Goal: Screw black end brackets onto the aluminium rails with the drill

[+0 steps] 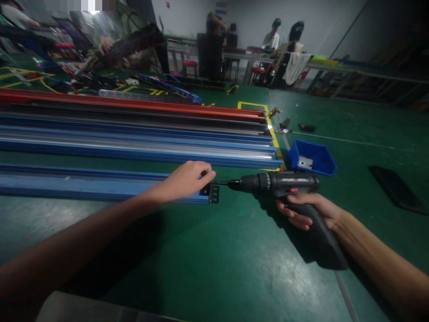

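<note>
A long blue metal rail [110, 185] lies across the green table with a black slotted bracket [215, 194] at its right end. Over that end bends my left hand [189, 179], its fingers curled down onto the rail; the fingertips are partly hidden. My right hand [308, 212] is wrapped round the grip of a black cordless drill [288, 182]. The drill lies level and points left. Its long thin bit [223, 182] reaches the rail's end, beside my left thumb; whether it sits in a screw cannot be seen.
Several more blue, black and orange rails [134, 105] lie behind. A blue bin [315, 158] with a metal piece stands beyond the drill, a dark flat phone-like object [397, 190] to its right. Across the table a co-worker's hands handle a dark object; other people sit farther back.
</note>
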Tool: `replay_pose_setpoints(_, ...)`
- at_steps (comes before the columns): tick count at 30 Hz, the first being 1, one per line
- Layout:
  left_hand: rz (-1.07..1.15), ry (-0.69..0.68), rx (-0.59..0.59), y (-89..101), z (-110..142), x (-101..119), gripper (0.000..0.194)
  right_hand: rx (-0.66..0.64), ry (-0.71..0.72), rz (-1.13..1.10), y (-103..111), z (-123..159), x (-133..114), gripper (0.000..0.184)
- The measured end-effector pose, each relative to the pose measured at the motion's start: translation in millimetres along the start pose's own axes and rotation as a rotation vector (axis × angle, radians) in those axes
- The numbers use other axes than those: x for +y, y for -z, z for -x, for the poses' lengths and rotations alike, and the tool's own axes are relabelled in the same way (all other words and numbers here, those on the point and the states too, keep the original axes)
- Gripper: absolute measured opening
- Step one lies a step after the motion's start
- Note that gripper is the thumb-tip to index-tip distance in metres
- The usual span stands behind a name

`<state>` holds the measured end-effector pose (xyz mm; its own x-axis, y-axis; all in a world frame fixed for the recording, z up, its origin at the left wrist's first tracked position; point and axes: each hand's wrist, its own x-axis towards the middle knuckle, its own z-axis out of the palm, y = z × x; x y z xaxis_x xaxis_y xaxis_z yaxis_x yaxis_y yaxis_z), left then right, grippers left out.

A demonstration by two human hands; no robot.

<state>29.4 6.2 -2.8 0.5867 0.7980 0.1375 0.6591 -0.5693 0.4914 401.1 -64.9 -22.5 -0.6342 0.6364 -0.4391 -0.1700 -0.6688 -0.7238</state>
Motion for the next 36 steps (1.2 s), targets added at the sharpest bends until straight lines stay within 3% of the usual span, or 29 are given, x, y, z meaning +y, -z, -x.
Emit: replay_pose_setpoints(36, -0.001, -0.002, 0.004, -0.6, -0.6, -1.2, 0.037, 0.012, -0.01, -0.031, 1.9, -0.9, 0.2, 0.024)
